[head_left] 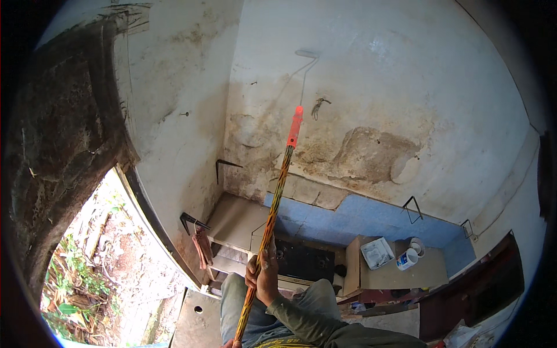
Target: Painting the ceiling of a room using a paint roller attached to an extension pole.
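A paint roller point(306, 53) with a thin wire frame rests against the upper part of the white back wall. Its red handle point(295, 126) sits on the end of a long yellow, orange and black patterned pole point(278, 194). My right hand point(266, 275) is wrapped round the pole above my knees, with pale specks on the skin. At the bottom edge, only a bit of my left hand point(231, 344) shows, closed on the lower end of the same pole.
Bare, stained plaster point(377, 155) shows above blue tiles point(362, 216). A paint tray point(377, 253) and a white tub point(407, 259) stand on a board at right. Black brackets point(194, 223) jut from the walls. A black stove-like panel point(306, 259) lies ahead; an opening shows ground outside at left.
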The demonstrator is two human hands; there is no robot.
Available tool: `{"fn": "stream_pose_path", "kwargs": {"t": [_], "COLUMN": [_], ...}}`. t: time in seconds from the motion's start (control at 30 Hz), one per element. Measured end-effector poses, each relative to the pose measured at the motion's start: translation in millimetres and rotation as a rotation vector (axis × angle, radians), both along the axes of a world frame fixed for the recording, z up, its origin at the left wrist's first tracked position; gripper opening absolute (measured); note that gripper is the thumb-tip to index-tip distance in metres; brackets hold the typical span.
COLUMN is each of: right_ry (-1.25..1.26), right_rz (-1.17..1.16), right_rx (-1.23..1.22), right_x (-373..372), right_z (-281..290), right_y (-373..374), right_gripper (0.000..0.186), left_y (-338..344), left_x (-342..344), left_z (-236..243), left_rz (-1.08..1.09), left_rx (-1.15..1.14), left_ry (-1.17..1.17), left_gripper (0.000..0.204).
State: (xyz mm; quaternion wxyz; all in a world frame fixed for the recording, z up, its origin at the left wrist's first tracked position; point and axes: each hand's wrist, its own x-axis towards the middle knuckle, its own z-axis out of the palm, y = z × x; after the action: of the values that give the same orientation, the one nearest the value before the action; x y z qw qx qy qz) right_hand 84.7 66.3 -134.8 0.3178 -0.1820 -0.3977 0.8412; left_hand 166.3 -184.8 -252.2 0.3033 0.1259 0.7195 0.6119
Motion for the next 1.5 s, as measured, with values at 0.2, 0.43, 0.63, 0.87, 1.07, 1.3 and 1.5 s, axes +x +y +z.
{"fn": "stream_pose_path", "kwargs": {"t": [0.2, 0.43, 0.63, 0.87, 1.07, 1.3, 1.5], "right_ry": [-0.048, -0.05, -0.032, -0.009, -0.02, -0.003, 0.049], "right_rz": [-0.02, -0.018, -0.035, -0.066, -0.101, -0.104, -0.133], "right_rx": [-0.029, -0.053, 0.068, 0.092, 0.126, 0.287, 0.369], "right_x": [-6.4, -12.6, -18.4, -31.1, -44.7, -61.6, -73.2], "right_z": [-8.0, -9.6, 16.3, 44.9, 85.7, 135.0, 199.5], "right_y": [9.7, 22.2, 37.7, 68.7, 93.9, 120.8, 143.4], "right_gripper": [0.04, 0.038, 0.039, 0.03, 0.027, 0.053, 0.051], "left_y": [9.2, 17.6, 35.9, 70.2, 105.7, 142.9, 171.6], "left_x": [-9.5, -16.9, -29.9, -47.0, -61.3, -87.7, -114.6], "left_z": [14.0, -10.9, 14.9, 59.8, 48.0, 87.3, 151.0], "left_rz": [-0.055, -0.095, -0.149, -0.138, -0.143, -0.179, -0.341], "left_rx": [-0.151, -0.196, -0.183, -0.12, 0.171, 0.294, 0.291], "left_ry": [-0.019, -0.014, 0.01, 0.059, 0.02, 0.029, 0.051], "left_gripper": [0.055, 0.053, 0.049, 0.046, 0.04, 0.041, 0.051]}}
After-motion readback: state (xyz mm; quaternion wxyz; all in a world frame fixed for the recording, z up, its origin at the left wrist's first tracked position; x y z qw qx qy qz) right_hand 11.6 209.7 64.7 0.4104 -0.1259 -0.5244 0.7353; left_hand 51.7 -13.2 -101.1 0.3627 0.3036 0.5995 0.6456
